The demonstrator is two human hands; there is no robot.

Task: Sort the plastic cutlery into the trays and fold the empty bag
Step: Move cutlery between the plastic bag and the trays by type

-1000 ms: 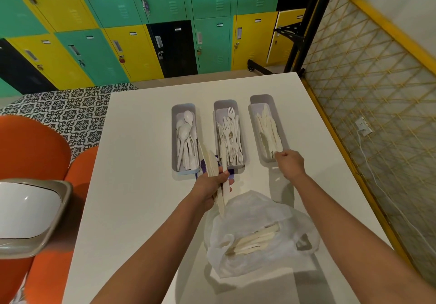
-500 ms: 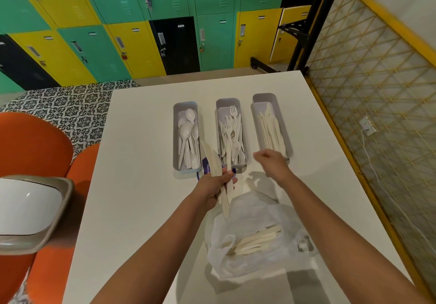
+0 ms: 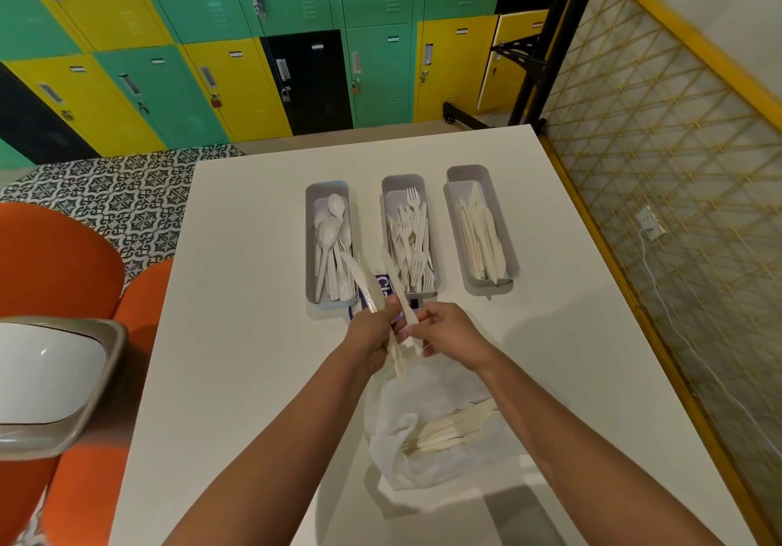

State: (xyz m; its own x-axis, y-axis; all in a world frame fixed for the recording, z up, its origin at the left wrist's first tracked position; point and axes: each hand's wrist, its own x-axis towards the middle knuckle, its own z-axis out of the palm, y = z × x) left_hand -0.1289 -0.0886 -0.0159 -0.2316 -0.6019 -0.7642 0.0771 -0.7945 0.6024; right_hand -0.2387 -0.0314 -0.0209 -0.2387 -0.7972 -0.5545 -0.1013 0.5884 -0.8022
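The right hand (image 3: 448,334) has come back from the right-most tray: one second ago it was over the near end of the grey plastic tray with knives (image 3: 491,281), and now it is just in front of the left hand (image 3: 374,336), and its fingers pinch one white plastic knife (image 3: 400,291) low on the handle. The left hand stays in nearly the same place and still grips a small bundle of white plastic knives (image 3: 362,281), which stand tilted, blades up and away from the person. The pinched knife stands beside this bundle, a little apart at the blade; I cannot tell whether the left hand also touches it.

The knives are thin, pale cream, and a little blurred. More of the same cutlery (image 3: 448,427) lies inside the crumpled translucent white plastic bag (image 3: 406,461), which lies on the white table (image 3: 254,334) near the person, below both hands. Between the hands and the trays a small purple and white label (image 3: 381,285) shows; it is partly hidden.

Further away, three grey trays stand side by side: the left grey tray with white spoons (image 3: 311,249), the middle grey tray with white forks (image 3: 387,190), and the knife tray at the right. To the left of the table are orange seats (image 3: 55,262) and a beige bin with white lid (image 3: 50,380). Behind stand green, yellow and black lockers (image 3: 254,37).
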